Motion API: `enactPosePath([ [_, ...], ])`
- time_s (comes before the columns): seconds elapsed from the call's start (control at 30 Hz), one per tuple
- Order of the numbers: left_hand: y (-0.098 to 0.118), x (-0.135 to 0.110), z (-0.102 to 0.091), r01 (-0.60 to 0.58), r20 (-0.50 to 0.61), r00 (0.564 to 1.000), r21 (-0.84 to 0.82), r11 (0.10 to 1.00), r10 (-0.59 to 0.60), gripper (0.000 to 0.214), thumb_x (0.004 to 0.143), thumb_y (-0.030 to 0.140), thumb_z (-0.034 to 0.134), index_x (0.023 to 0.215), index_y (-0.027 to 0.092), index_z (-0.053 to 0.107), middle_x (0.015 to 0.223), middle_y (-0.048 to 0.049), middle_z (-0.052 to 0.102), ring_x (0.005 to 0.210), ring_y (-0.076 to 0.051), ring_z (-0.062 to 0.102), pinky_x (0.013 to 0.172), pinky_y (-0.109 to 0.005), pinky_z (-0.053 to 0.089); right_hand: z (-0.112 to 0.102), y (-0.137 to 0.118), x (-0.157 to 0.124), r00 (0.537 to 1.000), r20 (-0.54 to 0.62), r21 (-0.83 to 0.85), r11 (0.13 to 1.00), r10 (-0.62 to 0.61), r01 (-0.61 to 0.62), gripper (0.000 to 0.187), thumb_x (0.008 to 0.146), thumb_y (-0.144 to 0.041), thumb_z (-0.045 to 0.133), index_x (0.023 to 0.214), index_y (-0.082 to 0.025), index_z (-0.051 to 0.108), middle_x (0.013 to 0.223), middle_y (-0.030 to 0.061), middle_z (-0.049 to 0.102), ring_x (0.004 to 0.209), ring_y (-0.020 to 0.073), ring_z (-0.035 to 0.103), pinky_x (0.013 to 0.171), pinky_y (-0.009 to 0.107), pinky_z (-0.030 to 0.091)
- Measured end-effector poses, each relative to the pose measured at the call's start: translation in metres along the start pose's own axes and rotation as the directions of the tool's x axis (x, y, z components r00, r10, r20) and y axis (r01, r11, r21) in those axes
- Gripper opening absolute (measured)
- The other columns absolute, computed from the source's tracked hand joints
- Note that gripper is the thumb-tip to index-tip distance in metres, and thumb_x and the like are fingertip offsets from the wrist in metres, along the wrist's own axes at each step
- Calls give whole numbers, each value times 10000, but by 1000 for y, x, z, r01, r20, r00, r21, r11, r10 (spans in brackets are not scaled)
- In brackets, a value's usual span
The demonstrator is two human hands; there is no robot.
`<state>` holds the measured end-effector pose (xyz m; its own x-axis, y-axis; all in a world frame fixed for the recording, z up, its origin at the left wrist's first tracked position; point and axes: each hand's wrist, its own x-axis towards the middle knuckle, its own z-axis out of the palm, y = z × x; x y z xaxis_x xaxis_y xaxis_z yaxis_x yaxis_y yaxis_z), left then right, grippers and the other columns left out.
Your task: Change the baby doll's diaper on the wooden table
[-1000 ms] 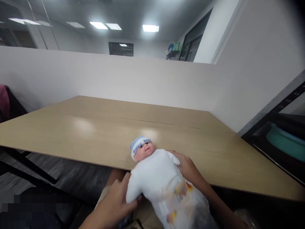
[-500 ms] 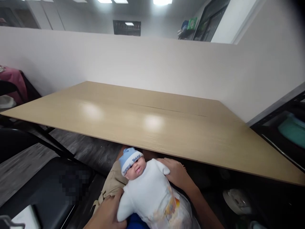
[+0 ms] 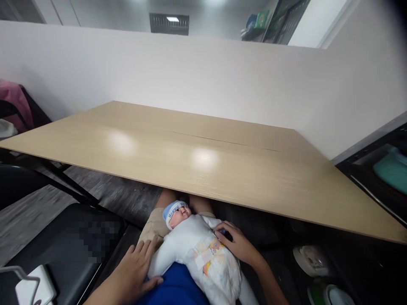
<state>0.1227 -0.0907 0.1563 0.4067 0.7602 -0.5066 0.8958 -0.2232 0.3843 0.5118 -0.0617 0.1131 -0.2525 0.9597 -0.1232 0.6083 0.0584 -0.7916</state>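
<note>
A baby doll [image 3: 197,250] in a white suit, a printed diaper and a blue-and-white cap lies face up on my lap, just below the near edge of the wooden table [image 3: 203,165]. My left hand [image 3: 135,271] rests by the doll's arm with its fingers spread and the thumb against that arm. On the doll's other side, my right hand [image 3: 237,243] lies with its fingers spread across the torso. Neither hand closes around the doll. Blue cloth [image 3: 178,288] shows beneath the doll's lower half.
A black chair seat [image 3: 63,250] stands to my left, with a white object [image 3: 34,290] at its near corner. Pink cloth [image 3: 15,106] hangs at far left. A white partition [image 3: 190,76] backs the table. Black shelving [image 3: 378,165] with a teal item stands right. Round white things [image 3: 313,260] lie on the floor.
The doll has come down from the table's edge onto my lap. My view has tilted down. Both hands have gone from gripping its sides to lying open on it.
</note>
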Motion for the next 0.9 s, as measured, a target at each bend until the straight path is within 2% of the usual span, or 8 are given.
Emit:
enactPosePath([
  [0.1,26,11,-29,-148,-140,981,-73,986,136,906,1038,689,496,1759,193,260,1754,-203,399,1600,-416,394,1309,-610,289,-6,-15,-20,994,75,137,986,85,-95,289,1014,-543,640,1085,-329,821,1093,61,820,1072,343,769,1009,501,599],
  [0.2,59,35,-50,-452,-258,877,-162,877,404,761,1076,626,515,1742,330,296,1762,-103,408,1625,-340,361,1341,-527,269,-5,-21,-27,992,24,171,977,123,-125,362,988,-580,667,1107,-295,855,1138,93,826,1082,374,776,963,497,611],
  [0.33,91,79,-39,-708,-175,704,-245,663,688,588,1042,553,632,1578,323,560,1522,-111,627,1416,-321,564,1238,-471,410,1,-12,-23,992,-40,169,979,119,-111,458,981,-619,646,1054,-225,867,1151,129,827,1108,362,775,986,489,613],
  [0.4,97,97,-24,-742,-145,664,-245,624,733,555,1011,561,680,1487,278,644,1430,-127,665,1343,-328,589,1192,-462,442,6,0,-19,988,-81,175,978,129,-113,479,968,-640,650,1053,-218,860,1133,135,831,1061,346,786,972,482,624],
  [0.57,94,114,-7,-762,-177,643,-249,598,745,380,1006,549,710,1256,266,746,1274,-98,693,1246,-286,607,1140,-409,443,10,38,-11,943,-284,103,983,176,-153,519,907,-683,648,1078,-218,804,932,122,825,897,327,786,892,504,639],
  [0.67,90,112,-8,-766,-199,638,-260,588,744,305,1026,525,704,1159,253,743,1203,-72,701,1180,-245,620,1098,-370,437,9,37,-5,919,-366,61,989,150,-137,485,903,-628,660,1126,-215,778,978,125,820,939,317,781,930,501,630],
  [0.77,86,109,-8,-756,-205,653,-245,607,729,267,1029,493,715,1113,239,715,1181,-64,701,1144,-237,613,1067,-366,432,9,7,-3,953,-300,38,999,46,-36,394,981,-495,639,1246,-229,757,1194,128,795,1112,292,754,1028,460,601],
  [0.9,85,105,-9,-743,-204,666,-266,614,718,164,1029,379,723,1102,237,683,1171,-63,701,1165,-242,598,1049,-348,450,10,-39,-1,993,-50,44,993,-109,112,329,1055,-310,578,1341,-272,736,1358,93,736,1290,260,680,1167,440,515],
])
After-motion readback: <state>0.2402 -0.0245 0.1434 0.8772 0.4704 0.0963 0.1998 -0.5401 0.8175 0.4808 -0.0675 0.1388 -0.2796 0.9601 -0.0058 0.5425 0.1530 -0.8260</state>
